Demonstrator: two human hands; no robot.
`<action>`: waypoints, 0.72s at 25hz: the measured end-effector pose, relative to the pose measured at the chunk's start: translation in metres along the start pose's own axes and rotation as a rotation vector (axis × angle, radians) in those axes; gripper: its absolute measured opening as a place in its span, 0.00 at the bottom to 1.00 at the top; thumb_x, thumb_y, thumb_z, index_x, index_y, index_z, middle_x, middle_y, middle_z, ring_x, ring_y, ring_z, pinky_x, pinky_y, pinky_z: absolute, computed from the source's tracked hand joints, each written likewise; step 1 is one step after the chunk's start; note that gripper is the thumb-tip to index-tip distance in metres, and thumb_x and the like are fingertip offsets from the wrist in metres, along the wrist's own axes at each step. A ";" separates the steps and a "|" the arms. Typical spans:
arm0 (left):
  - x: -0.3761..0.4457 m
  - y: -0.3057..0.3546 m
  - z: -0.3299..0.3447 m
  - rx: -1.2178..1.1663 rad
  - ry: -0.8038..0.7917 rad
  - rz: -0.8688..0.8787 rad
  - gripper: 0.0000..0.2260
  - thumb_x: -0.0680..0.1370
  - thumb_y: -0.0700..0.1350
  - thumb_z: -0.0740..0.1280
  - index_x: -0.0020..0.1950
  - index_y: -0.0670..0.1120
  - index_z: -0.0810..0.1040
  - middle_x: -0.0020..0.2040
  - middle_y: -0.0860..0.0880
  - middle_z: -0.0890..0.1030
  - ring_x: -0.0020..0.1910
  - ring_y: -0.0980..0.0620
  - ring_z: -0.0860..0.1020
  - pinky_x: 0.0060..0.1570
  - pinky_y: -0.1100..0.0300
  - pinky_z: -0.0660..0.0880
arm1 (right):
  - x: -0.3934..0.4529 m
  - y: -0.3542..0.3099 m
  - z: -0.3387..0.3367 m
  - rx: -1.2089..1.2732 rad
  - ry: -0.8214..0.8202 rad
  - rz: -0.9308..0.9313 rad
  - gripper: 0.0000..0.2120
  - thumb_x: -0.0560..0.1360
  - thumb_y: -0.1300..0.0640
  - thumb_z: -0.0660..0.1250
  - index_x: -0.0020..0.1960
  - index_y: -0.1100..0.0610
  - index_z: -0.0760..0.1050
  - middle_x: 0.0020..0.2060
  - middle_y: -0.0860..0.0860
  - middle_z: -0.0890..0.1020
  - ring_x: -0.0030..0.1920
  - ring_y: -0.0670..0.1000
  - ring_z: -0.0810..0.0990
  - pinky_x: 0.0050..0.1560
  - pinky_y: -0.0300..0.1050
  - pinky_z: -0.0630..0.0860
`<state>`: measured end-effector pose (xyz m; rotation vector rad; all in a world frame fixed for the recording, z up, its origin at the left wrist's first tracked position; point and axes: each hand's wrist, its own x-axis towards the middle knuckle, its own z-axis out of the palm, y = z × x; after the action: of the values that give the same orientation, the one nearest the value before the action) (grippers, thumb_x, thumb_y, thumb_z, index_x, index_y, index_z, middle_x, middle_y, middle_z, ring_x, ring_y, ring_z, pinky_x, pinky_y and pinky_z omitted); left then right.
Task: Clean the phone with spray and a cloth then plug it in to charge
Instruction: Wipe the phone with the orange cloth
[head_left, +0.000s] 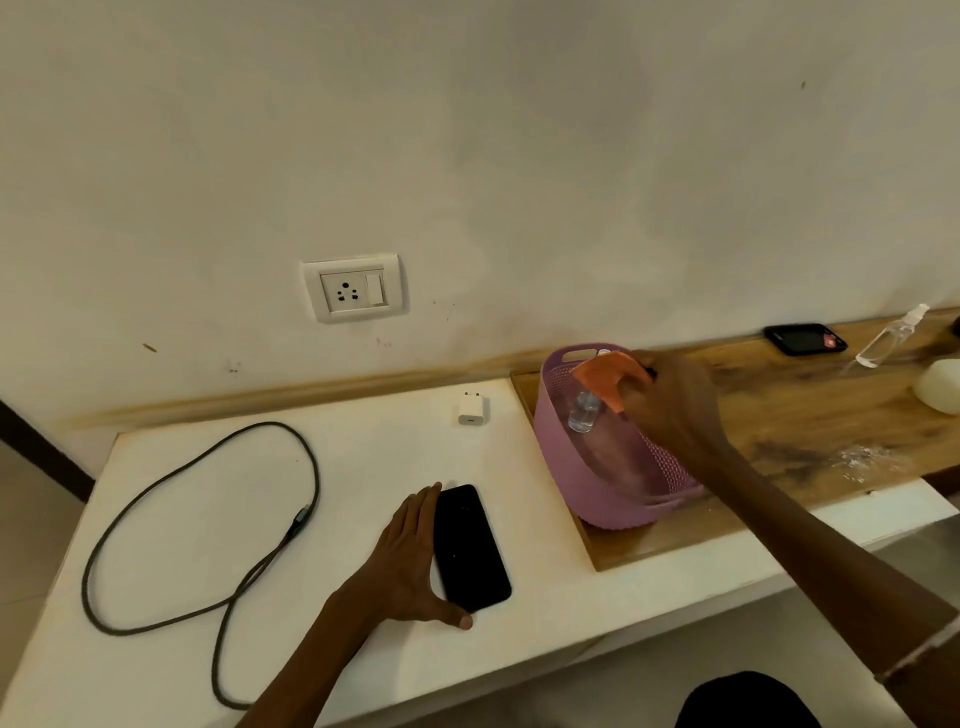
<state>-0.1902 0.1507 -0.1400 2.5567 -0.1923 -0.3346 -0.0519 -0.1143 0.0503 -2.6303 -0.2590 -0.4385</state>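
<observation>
My left hand lies flat against the phone, long axis toward the wall. My right hand pinches the orange cloth over the basket; phone lies left, nearer me.

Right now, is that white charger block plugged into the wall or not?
Not plugged in. The charger block lies on the white table, prongs up, the wall socket is bare, and the cable lies loose.
</observation>
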 end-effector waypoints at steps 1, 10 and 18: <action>0.000 0.000 0.000 -0.005 -0.002 -0.007 0.69 0.54 0.77 0.70 0.78 0.47 0.32 0.79 0.51 0.37 0.79 0.49 0.39 0.78 0.50 0.44 | -0.005 -0.012 0.004 0.021 0.012 -0.042 0.08 0.72 0.56 0.64 0.36 0.56 0.78 0.22 0.45 0.72 0.25 0.42 0.69 0.27 0.36 0.60; 0.002 -0.007 0.006 -0.071 -0.004 -0.050 0.69 0.54 0.75 0.73 0.76 0.50 0.30 0.79 0.53 0.36 0.79 0.49 0.40 0.79 0.48 0.47 | -0.056 -0.084 0.096 0.147 -0.358 -0.260 0.28 0.73 0.73 0.61 0.66 0.49 0.73 0.63 0.48 0.78 0.63 0.49 0.76 0.64 0.37 0.68; 0.002 -0.016 0.016 -0.176 0.028 -0.045 0.61 0.59 0.68 0.76 0.65 0.69 0.24 0.78 0.59 0.39 0.78 0.54 0.44 0.75 0.61 0.44 | -0.070 -0.077 0.122 -0.065 -0.469 -0.213 0.16 0.78 0.56 0.64 0.65 0.51 0.71 0.58 0.51 0.81 0.55 0.52 0.79 0.60 0.44 0.74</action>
<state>-0.1915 0.1556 -0.1619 2.3930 -0.0910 -0.3173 -0.1046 0.0028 -0.0450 -2.7490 -0.6883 0.1163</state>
